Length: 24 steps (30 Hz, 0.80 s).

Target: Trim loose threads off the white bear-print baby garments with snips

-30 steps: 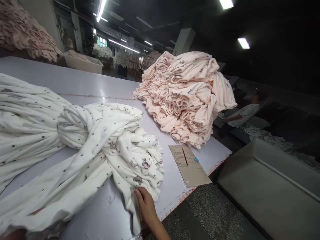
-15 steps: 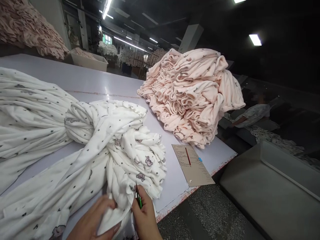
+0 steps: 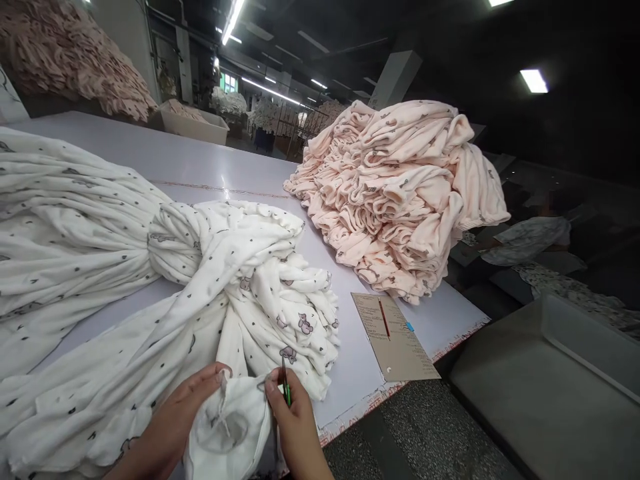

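A big tied bundle of white printed fabric (image 3: 150, 280) lies across the grey table (image 3: 200, 173). My left hand (image 3: 173, 417) grips one white piece (image 3: 230, 427) from this bundle at the table's near edge. My right hand (image 3: 295, 420) pinches the same piece's right side and also holds a small green-handled snipper (image 3: 285, 383) upright between its fingers. The piece is spread between both hands, showing a round opening with loose threads.
A tall pile of folded pink garments (image 3: 400, 193) sits at the table's right end. A brown card with a red pen (image 3: 395, 333) lies beside it. Further pink piles (image 3: 75, 63) and a bin (image 3: 193, 123) stand behind. A person (image 3: 530, 237) works at the right, near a grey bin (image 3: 550, 387).
My left hand came up from below and took hold of the white piece. Both hands pulled it toward the near edge and spread it. The snipper now shows in my right hand.
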Each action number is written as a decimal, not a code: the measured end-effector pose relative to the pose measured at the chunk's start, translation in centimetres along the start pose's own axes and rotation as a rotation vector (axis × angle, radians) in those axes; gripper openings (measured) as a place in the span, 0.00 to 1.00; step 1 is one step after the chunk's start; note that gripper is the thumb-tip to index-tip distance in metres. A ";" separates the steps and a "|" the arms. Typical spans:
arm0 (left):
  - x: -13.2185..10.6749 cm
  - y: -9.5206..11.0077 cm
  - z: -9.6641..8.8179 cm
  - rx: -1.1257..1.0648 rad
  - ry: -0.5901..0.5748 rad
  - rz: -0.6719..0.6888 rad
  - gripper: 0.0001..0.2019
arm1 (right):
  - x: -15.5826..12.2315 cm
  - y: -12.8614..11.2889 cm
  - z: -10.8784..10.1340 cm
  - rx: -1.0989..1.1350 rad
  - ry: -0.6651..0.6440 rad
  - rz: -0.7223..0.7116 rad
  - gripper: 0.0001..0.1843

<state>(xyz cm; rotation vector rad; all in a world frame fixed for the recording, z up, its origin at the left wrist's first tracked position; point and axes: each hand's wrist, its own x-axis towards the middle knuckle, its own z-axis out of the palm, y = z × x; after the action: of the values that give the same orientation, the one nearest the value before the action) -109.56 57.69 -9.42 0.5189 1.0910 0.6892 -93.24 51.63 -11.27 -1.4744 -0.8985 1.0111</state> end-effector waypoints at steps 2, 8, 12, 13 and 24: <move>-0.2 -0.2 0.2 0.015 -0.013 -0.002 0.17 | -0.8 -0.5 0.1 -0.151 0.079 -0.145 0.12; -0.6 -0.7 0.9 0.215 -0.153 0.170 0.18 | -2.1 -2.4 0.6 -0.563 -0.127 -0.467 0.11; -0.5 -1.2 0.7 0.387 -0.269 0.303 0.15 | -1.5 -2.7 0.6 -0.634 -0.194 -0.410 0.03; -0.5 -1.3 0.6 0.445 -0.272 0.328 0.15 | -1.3 -2.8 0.4 -0.574 -0.198 -0.379 0.06; -0.3 -1.0 0.3 0.666 -0.111 0.398 0.14 | -1.9 -2.4 -0.6 -0.331 -0.030 -0.234 0.13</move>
<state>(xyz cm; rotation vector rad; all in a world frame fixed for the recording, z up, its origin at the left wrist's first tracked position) -109.13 56.79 -9.85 1.3565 1.1126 0.6180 -93.34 49.99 -8.62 -1.5823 -1.2743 0.7371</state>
